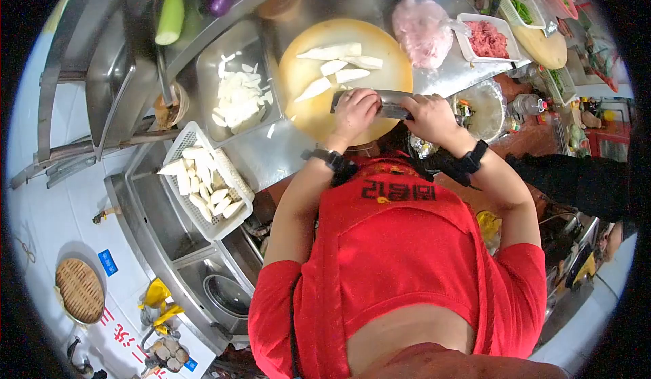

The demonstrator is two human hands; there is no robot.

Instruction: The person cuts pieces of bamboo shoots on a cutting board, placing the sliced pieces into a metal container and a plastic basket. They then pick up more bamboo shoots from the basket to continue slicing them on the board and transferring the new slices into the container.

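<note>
My right hand is closed at the handle end of a dark-bladed cleaver, held over the near edge of a round yellowish cutting board. The fingers of my left hand curl over the blade's other end; whether anything lies under them is hidden. Just beyond the blade, several long, peeled white vegetable stems rest on the board. To the left, a steel tray holds a heap of cut white slices. Some slivers lie on its rim and the counter.
A white plastic basket of white stem pieces stands at the sink. Beyond the board's right side sit a tied clear bag of pinkish contents and minced meat in a white tray. A green gourd-like vegetable lies upper left.
</note>
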